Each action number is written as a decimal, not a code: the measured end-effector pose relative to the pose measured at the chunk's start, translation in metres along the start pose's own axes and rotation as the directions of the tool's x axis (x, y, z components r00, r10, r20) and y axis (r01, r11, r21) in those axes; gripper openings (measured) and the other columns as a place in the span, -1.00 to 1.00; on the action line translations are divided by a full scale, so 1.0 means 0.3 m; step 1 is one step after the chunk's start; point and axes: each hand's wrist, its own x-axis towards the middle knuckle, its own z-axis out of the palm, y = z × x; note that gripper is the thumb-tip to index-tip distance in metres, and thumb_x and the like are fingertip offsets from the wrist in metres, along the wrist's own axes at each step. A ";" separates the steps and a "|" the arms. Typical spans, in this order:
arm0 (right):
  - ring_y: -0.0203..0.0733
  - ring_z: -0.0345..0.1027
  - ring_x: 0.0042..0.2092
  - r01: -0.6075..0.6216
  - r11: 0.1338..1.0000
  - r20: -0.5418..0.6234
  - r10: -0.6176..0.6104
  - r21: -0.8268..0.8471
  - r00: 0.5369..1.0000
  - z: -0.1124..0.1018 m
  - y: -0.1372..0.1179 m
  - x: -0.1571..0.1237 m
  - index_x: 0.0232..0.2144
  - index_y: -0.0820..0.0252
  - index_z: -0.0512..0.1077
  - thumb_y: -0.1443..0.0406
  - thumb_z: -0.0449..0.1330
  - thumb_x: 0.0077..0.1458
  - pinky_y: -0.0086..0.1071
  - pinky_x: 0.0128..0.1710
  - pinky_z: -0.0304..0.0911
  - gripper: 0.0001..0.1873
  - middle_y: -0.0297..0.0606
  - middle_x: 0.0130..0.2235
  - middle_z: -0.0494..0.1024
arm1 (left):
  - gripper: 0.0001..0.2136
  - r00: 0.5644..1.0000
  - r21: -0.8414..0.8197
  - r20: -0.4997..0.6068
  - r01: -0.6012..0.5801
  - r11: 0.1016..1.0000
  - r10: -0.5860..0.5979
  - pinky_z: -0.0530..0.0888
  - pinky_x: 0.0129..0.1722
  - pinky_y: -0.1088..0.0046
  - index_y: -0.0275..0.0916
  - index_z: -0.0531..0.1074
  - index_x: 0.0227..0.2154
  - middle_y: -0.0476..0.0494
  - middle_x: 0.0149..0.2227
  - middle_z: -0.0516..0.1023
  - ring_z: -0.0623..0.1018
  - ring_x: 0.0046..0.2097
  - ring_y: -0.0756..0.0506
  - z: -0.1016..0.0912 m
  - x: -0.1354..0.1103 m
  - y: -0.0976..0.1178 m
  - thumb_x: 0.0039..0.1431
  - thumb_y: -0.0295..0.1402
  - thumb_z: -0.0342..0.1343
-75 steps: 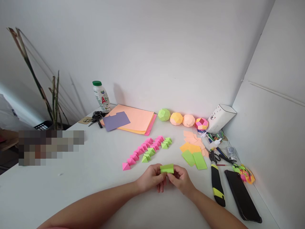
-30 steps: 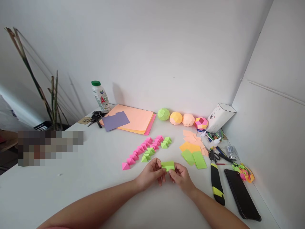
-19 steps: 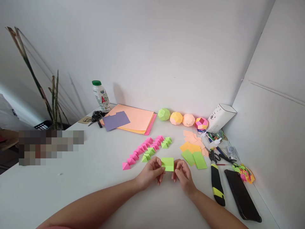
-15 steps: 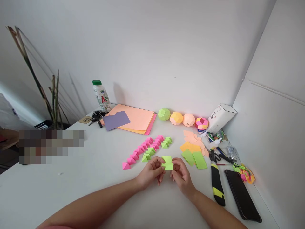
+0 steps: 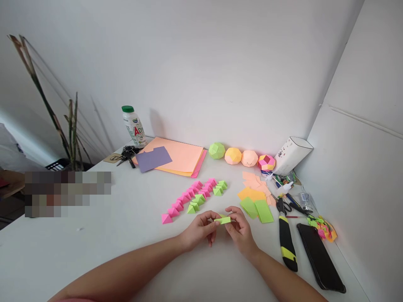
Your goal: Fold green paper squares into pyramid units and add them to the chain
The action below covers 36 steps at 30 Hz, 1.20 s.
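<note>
The small rectangular lime-green paper (image 5: 224, 220), seen opened 0.5 s ago, is now bent narrow; a fold is apparently being worked. Above the white table (image 5: 126, 218), it is pinched by the left hand (image 5: 198, 230) and right hand (image 5: 243, 237).

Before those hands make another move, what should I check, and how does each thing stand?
1. Left hand holding the small green paper: ok.
2. Right hand at the paper's right end: ok; firmness of its grip: cannot tell.
3. Paper's crease straight: cannot tell, too small.
4. Pink pyramids apart from both hands: ok.
5. Utility knife apart from the right hand: ok.
</note>
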 end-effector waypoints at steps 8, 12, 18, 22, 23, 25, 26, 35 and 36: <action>-0.24 0.19 -0.39 -0.024 0.999 0.021 0.024 -0.037 0.999 0.001 -0.029 0.003 -0.53 0.19 0.33 0.22 0.11 0.11 -0.39 -0.43 0.15 -0.78 -0.28 -0.42 0.32 | -0.66 0.996 0.022 -0.041 -0.078 0.997 0.079 0.45 -0.66 0.56 -0.25 0.21 -0.47 -0.13 -0.13 0.38 0.53 -0.31 -0.05 0.011 -0.007 0.003 0.00 -0.09 0.17; -0.26 0.14 -0.41 -0.074 0.997 0.026 0.073 0.009 0.997 -0.001 -0.028 -0.002 -0.59 0.19 0.23 0.20 0.10 0.12 -0.39 -0.43 0.11 -0.70 -0.33 -0.47 0.25 | -0.66 1.000 0.049 0.015 0.016 0.999 -0.017 0.30 -0.77 0.62 -0.21 0.15 -0.44 0.08 -0.60 0.41 0.44 -0.63 0.03 0.004 -0.006 -0.010 0.07 -0.05 0.09; -0.35 -0.03 -0.53 -0.216 0.967 0.140 0.198 0.132 0.970 -0.008 -0.023 -0.007 -0.60 0.18 0.15 0.18 0.10 0.11 -0.45 -0.55 -0.05 -0.67 -0.44 -0.56 0.11 | -0.63 0.993 0.014 -0.081 -0.088 0.996 0.089 0.16 -0.77 0.67 -0.18 0.08 -0.47 0.19 -0.65 0.29 0.28 -0.70 0.12 0.011 -0.011 -0.038 0.02 -0.10 0.16; -0.35 -0.03 -0.54 -0.223 0.970 0.173 0.204 0.094 0.963 -0.011 -0.022 -0.004 -0.60 0.18 0.15 0.18 0.12 0.09 -0.45 -0.55 -0.05 -0.68 -0.45 -0.58 0.10 | -0.70 0.986 0.029 -0.065 -0.153 0.988 0.155 0.37 -0.54 0.56 -0.23 0.24 -0.37 0.07 -0.42 0.31 0.36 -0.50 0.10 0.017 -0.020 -0.039 0.01 -0.17 0.20; -0.35 -0.03 -0.53 -0.214 0.974 0.174 0.199 0.074 0.965 -0.010 -0.022 -0.003 -0.61 0.18 0.15 0.18 0.13 0.08 -0.45 -0.55 -0.04 -0.67 -0.45 -0.58 0.10 | -0.71 0.986 0.038 -0.040 -0.161 0.986 0.162 0.40 -0.47 0.52 -0.23 0.29 -0.32 0.04 -0.38 0.31 0.37 -0.45 0.08 0.016 -0.021 -0.037 0.02 -0.18 0.20; -0.35 -0.01 -0.53 -0.193 0.981 0.171 0.184 0.036 0.968 -0.008 -0.025 0.000 -0.61 0.18 0.16 0.17 0.14 0.06 -0.45 -0.54 -0.02 -0.67 -0.44 -0.57 0.12 | -0.71 0.985 0.039 0.008 -0.175 0.984 0.174 0.41 -0.38 0.47 -0.22 0.35 -0.22 -0.01 -0.32 0.30 0.39 -0.35 0.03 0.013 -0.021 -0.033 0.03 -0.20 0.19; -0.34 0.00 -0.52 -0.182 0.983 0.167 0.176 0.022 0.970 -0.007 -0.027 0.001 -0.61 0.18 0.18 0.16 0.15 0.05 -0.45 -0.54 -0.01 -0.67 -0.43 -0.56 0.13 | -0.71 0.983 0.033 0.024 -0.181 0.983 0.180 0.41 -0.35 0.44 -0.21 0.36 -0.19 -0.04 -0.29 0.30 0.40 -0.31 0.00 0.010 -0.020 -0.032 0.04 -0.21 0.18; -0.28 0.15 -0.47 -0.056 0.998 0.117 0.058 -0.020 0.991 -0.003 -0.040 0.009 -0.62 0.21 0.38 0.16 0.19 0.04 -0.41 -0.47 0.13 -0.70 -0.34 -0.52 0.29 | -0.67 0.984 -0.012 0.031 -0.176 0.984 0.176 0.40 -0.31 0.39 -0.12 0.43 -0.13 -0.03 -0.28 0.26 0.39 -0.26 -0.04 -0.003 -0.010 -0.028 0.00 -0.23 0.22; -0.28 0.14 -0.47 -0.050 0.999 0.108 0.051 -0.017 0.993 -0.004 -0.039 0.009 -0.62 0.21 0.39 0.18 0.20 0.03 -0.41 -0.48 0.11 -0.71 -0.35 -0.53 0.28 | -0.67 0.984 0.001 0.023 -0.176 0.984 0.176 0.39 -0.31 0.41 -0.13 0.44 -0.14 -0.03 -0.29 0.26 0.38 -0.28 -0.03 -0.002 -0.011 -0.024 -0.01 -0.23 0.23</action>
